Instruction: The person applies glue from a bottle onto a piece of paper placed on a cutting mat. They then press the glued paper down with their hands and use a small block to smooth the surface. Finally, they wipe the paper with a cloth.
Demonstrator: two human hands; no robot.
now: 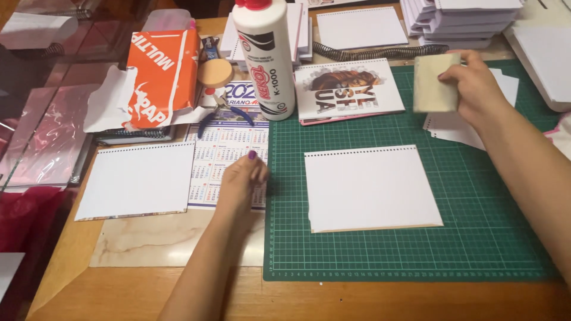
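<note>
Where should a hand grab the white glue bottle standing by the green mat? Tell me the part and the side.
Grip the glue bottle around its straight white body, below the red cap. It stands upright and its round sides look easy to wrap. Coming from the front, the mat side, is probably best: the orange paper pack and round sponge crowd its left, and a printed booklet lies on its right.

glue bottle [263,59] cap cropped at top edge, paper stacks [461,21] cut off, left hand [241,178] fingers blurred
</note>
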